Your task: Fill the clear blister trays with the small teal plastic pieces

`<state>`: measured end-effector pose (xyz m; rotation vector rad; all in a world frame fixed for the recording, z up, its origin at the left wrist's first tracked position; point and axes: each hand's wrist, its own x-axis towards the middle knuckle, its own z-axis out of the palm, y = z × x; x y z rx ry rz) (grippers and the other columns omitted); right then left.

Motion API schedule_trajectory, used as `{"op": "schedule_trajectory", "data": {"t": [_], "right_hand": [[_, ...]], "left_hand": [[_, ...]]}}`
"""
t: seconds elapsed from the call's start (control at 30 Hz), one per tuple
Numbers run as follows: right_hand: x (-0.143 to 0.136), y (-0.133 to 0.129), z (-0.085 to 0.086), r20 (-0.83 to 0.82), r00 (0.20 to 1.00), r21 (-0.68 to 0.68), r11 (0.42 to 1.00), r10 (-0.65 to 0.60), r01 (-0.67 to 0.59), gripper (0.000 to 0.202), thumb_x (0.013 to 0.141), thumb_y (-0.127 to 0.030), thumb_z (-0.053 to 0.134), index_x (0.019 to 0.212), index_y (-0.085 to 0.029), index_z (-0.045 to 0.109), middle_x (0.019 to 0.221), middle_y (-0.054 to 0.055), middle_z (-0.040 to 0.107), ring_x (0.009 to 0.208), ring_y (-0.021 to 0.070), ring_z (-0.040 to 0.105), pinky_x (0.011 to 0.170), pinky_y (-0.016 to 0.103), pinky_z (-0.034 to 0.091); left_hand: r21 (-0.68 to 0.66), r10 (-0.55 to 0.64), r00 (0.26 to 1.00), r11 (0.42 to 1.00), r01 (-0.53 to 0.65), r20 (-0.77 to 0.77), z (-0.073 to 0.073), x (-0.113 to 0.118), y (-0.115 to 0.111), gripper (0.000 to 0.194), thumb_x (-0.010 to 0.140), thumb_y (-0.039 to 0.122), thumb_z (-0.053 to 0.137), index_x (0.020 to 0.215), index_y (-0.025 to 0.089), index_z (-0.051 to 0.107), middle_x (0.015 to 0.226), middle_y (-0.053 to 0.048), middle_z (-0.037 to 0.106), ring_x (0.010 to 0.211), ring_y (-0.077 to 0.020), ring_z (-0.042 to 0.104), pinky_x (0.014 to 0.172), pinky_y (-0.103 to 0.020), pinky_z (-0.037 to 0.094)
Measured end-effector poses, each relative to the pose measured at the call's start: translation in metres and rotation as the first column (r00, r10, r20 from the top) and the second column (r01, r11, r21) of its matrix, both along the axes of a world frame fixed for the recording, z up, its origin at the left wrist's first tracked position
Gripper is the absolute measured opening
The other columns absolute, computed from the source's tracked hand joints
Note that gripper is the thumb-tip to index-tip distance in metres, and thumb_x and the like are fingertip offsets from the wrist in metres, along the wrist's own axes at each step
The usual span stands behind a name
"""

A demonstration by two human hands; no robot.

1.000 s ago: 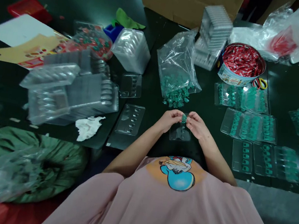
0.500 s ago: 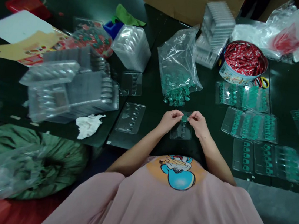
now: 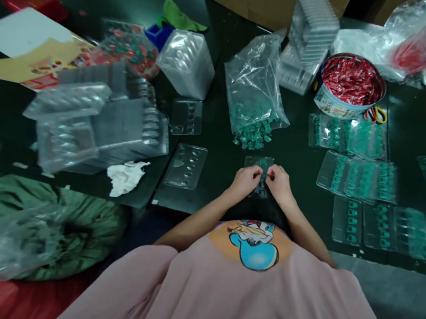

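A clear plastic blister tray lies on the dark table in front of me, with a green translucent piece in its top end. My left hand is over the tray's left side, fingertips bent together in a pinch. Opposite it, my right hand pinches too, its fingertips almost meeting the left ones above the row of cavities. Whatever lies between the fingers is too small to make out. Just beyond the tray, loose green pieces spill from a clear plastic bag.
At right lie filled trays in rows. Bare trays and stacked blister packs stand left, near a crumpled white tissue. A round tin of red packets and scissors sit at back right.
Both hands have shifted down the tray, toward me, from its top end to about its middle. The green piece once between the fingertips now sits uncovered in the tray's top end.
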<state>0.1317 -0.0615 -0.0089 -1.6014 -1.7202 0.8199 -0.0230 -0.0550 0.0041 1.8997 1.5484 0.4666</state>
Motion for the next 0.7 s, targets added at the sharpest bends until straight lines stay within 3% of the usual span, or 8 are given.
{"op": "schedule_trajectory", "data": {"t": [0.17, 0.3, 0.4, 0.53, 0.7], "right_hand": [[-0.004, -0.005, -0.006, 0.082, 0.996, 0.001, 0.999, 0.046, -0.046, 0.021, 0.076, -0.005, 0.045, 0.079, -0.02, 0.058, 0.085, 0.004, 0.053, 0.071, 0.0173, 0.048, 0.071, 0.029, 0.04], [0.004, -0.006, 0.0, 0.069, 0.992, -0.012, 0.994, 0.108, -0.107, 0.022, 0.081, -0.006, 0.044, 0.082, -0.022, 0.06, 0.085, 0.005, 0.056, 0.078, 0.0195, 0.053, 0.075, 0.031, 0.042], [0.016, 0.004, 0.01, 0.08, 0.994, 0.025, 0.997, 0.077, -0.079, 0.019, 0.084, -0.01, 0.047, 0.084, -0.023, 0.062, 0.083, 0.005, 0.058, 0.078, 0.0199, 0.055, 0.076, 0.032, 0.043], [0.025, 0.043, 0.014, 0.065, 0.998, 0.092, 0.995, 0.018, -0.024, 0.018, 0.085, -0.013, 0.052, 0.091, -0.022, 0.066, 0.089, 0.006, 0.061, 0.08, 0.0204, 0.057, 0.079, 0.034, 0.045], [0.008, 0.106, 0.002, 0.088, 0.996, 0.06, 0.998, 0.019, -0.025, 0.021, 0.083, -0.01, 0.058, 0.099, -0.018, 0.069, 0.099, 0.009, 0.062, 0.086, 0.0216, 0.059, 0.087, 0.037, 0.046]], "left_hand": [[0.05, -0.053, 0.997, 0.997, 0.056, -0.057, -0.006, 0.0, 0.001, 0.025, 0.085, 0.011, 0.053, 0.093, 0.022, 0.074, 0.092, -0.007, 0.073, 0.086, -0.0206, 0.065, 0.082, -0.03, 0.049], [0.129, -0.068, 0.998, 0.99, 0.065, 0.016, -0.01, -0.004, 0.0, 0.025, 0.085, 0.01, 0.053, 0.089, 0.019, 0.075, 0.086, -0.009, 0.068, 0.083, -0.0211, 0.063, 0.082, -0.031, 0.05], [0.201, -0.104, 0.988, 0.976, 0.08, 0.113, -0.012, -0.007, -0.002, 0.026, 0.087, 0.011, 0.051, 0.096, 0.019, 0.075, 0.093, -0.009, 0.066, 0.09, -0.0202, 0.062, 0.086, -0.031, 0.049], [0.157, -0.2, 0.954, 0.973, 0.168, 0.222, -0.017, -0.005, 0.002, 0.016, 0.085, 0.017, 0.062, 0.095, 0.019, 0.075, 0.097, -0.009, 0.064, 0.092, -0.0213, 0.062, 0.088, -0.034, 0.05], [0.141, -0.168, 0.96, 0.98, 0.139, 0.225, -0.026, 0.005, 0.017, 0.018, 0.082, 0.011, 0.062, 0.089, 0.02, 0.076, 0.092, -0.008, 0.064, 0.085, -0.0204, 0.062, 0.085, -0.033, 0.051]]}}
